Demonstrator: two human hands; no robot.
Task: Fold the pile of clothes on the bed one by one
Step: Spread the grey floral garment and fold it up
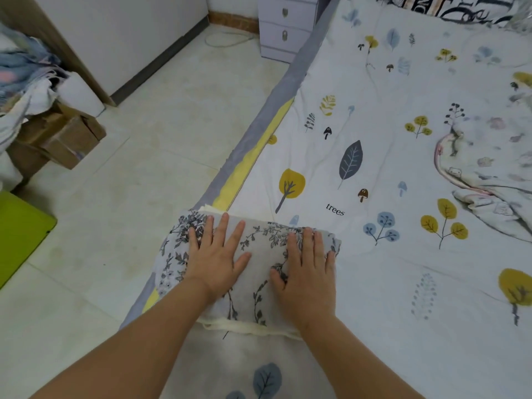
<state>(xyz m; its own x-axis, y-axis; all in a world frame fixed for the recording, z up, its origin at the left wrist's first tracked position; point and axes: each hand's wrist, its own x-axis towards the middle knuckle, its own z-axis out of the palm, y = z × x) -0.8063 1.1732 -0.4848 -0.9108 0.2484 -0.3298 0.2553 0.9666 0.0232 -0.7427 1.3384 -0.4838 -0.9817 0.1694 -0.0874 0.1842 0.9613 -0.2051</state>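
A folded white garment with a grey leaf-and-vine print (pixel 260 254) lies at the bed's left edge, partly over the side. A cream layer shows along its near and far edges. My left hand (pixel 217 254) lies flat on its left half, fingers straight and spread. On the right half my right hand (pixel 308 269) presses flat, fingers straight and together. A pile of pale printed clothes (pixel 489 174) lies crumpled at the right of the bed (pixel 374 156).
The bed sheet carries tree and leaf prints. Tiled floor (pixel 144 168) runs along the left. A cardboard box (pixel 60 136) with heaped fabric stands far left, a green object (pixel 20 234) near it. A lilac drawer unit (pixel 285 27) stands at the back.
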